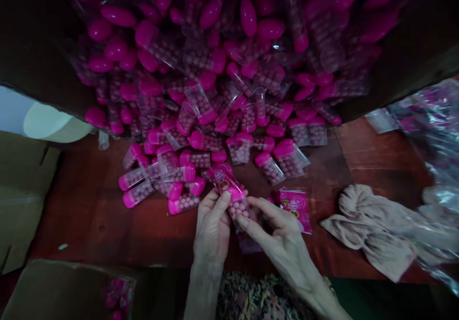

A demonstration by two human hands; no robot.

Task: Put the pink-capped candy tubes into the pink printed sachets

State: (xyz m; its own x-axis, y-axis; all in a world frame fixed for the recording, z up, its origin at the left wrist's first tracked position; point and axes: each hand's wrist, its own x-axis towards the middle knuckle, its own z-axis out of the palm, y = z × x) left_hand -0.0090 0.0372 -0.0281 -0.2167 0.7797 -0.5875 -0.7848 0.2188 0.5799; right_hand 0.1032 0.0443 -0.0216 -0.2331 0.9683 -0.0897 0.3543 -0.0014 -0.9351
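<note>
The person has both hands around one small see-through container point(238, 209) of pink beads, just in front of the loose pile point(201, 102) of similar ones. Its long axis slants across the body: the end with the printed pink wrapping point(226, 182) points away and to the left, while the beaded part comes back toward the right hand point(281, 224). The left hand point(215, 217) closes on it from the left, thumb pressed flat near the wrapping. The right hand pinches lower down, its thumb against the beaded side and its fingers at the right edge — so both touch it, the left nearer the printed end, the right nearer the beads.

Flat printed packets point(297, 210) lie on the reddish table point(158, 236), just beyond the right hand, partly hidden by it. A crumpled pale cloth point(376, 229) sits farther to the right, and an open carton point(68, 291) with pink pieces in it stands at the lower left.

As for lettering, I can make out a swirl pattern on the packets, pale characters and a small round emblem — the wording is too small and blurred to read, and no brand name can be told. The held wrapping carries similar pale characters, just as unreadable from here.
</note>
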